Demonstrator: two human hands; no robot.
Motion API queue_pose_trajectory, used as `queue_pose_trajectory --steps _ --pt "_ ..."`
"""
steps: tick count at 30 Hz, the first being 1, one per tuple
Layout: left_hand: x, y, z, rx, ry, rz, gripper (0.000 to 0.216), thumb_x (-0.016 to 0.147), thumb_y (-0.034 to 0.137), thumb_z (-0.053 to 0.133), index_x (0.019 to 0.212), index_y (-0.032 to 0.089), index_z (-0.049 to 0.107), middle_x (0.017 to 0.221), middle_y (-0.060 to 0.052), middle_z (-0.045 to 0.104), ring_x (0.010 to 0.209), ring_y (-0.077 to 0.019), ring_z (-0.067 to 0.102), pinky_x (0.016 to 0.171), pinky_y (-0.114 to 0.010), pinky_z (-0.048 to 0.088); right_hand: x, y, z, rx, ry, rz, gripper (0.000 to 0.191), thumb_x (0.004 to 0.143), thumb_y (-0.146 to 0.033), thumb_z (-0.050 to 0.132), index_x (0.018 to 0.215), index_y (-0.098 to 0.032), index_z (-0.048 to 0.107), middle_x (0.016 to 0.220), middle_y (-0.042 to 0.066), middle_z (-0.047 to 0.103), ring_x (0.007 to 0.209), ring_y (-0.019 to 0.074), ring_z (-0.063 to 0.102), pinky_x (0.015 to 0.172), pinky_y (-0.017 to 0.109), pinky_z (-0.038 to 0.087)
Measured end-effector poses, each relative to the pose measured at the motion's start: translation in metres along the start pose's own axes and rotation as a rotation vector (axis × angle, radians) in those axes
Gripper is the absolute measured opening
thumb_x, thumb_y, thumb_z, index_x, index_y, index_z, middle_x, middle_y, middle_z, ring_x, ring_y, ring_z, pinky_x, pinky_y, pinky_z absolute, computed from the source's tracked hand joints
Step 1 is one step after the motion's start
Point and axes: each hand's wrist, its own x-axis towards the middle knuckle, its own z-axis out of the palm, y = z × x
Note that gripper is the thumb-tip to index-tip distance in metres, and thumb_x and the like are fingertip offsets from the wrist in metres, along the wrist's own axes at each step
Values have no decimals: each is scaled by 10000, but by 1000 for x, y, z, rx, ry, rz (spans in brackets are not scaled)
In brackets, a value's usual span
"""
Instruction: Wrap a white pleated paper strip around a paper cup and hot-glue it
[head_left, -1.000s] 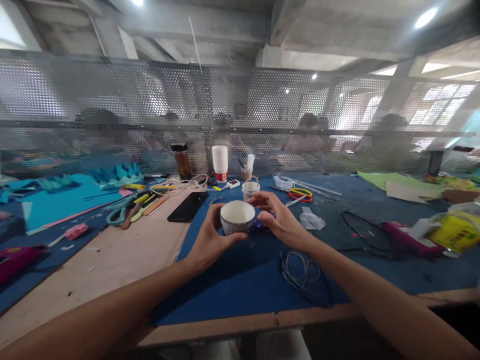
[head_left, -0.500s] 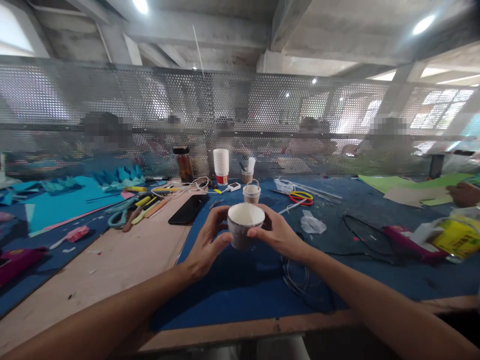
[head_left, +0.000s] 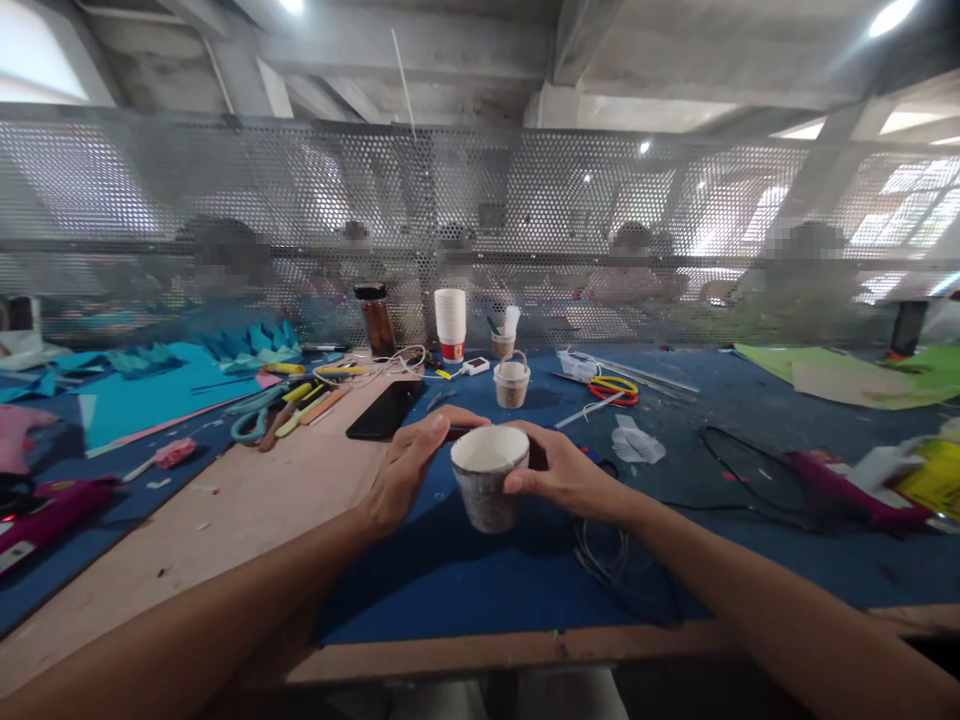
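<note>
A paper cup (head_left: 491, 490) with a white inside and a greyish, textured outer wrap is above the blue mat in front of me, its mouth tilted slightly towards me. My right hand (head_left: 562, 470) grips its right side, thumb on the near wall and fingers behind the rim. My left hand (head_left: 409, 455) is at the cup's left, fingers stretched towards the far rim and thumb off the wall; whether its fingertips touch the cup is hidden. Beyond the cup stands a small wrapped cup with a looped handle (head_left: 511, 388).
At the back are a stack of paper cups (head_left: 451, 325), a brown bottle (head_left: 375, 320) and a cup holding tools (head_left: 502, 345). A black phone (head_left: 386, 410) and pliers (head_left: 255, 415) lie left. Scissors (head_left: 615, 390), cables (head_left: 600, 550) and a glue gun (head_left: 855, 490) lie right.
The cup has come lower and nearer to me, with more of its outer wall showing. My left thumb has lifted away from the cup while the right hand keeps its grip.
</note>
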Motion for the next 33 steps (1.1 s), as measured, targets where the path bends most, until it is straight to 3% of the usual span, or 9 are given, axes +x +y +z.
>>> queue_pose_trajectory --steps 7,11,18,25,33 --pt "-2 4 -1 94 -1 102 451 1002 467 408 1019 195 768 1067 -102 752 1033 -293 665 966 -447 496 0 -2 -3 -33 -29 -4 620 781 -612 780 1192 -164 659 1080 62 697 990 229 618 872 338 473" --pt "0 6 -8 158 -96 209 409 1012 410 411 1044 196 758 1089 -102 745 1017 -282 669 943 -431 493 -1 -4 -3 -48 -67 -11 612 796 -684 721 1103 -157 670 994 45 665 924 210 583 804 306 455" --pt "9 5 -27 359 -311 520 364 1001 305 438 1227 166 687 1160 -146 716 1051 -274 656 923 -426 513 -2 -10 -8 -21 -97 -4 696 818 -762 627 1090 -122 657 961 55 626 913 213 537 776 300 445" --pt "16 8 -27 607 -377 797 420 878 107 590 1290 183 618 1137 -134 706 1050 -239 644 926 -396 532 -2 -8 -15 -14 -179 7 656 844 -752 606 1023 -123 662 942 38 593 861 184 516 760 280 415" --pt "14 7 -30 872 -409 970 310 901 127 560 1206 163 607 1150 -159 703 1109 -268 633 952 -428 549 -1 -3 -15 32 -252 41 596 831 -704 670 1006 -135 666 916 18 589 850 173 516 764 270 390"
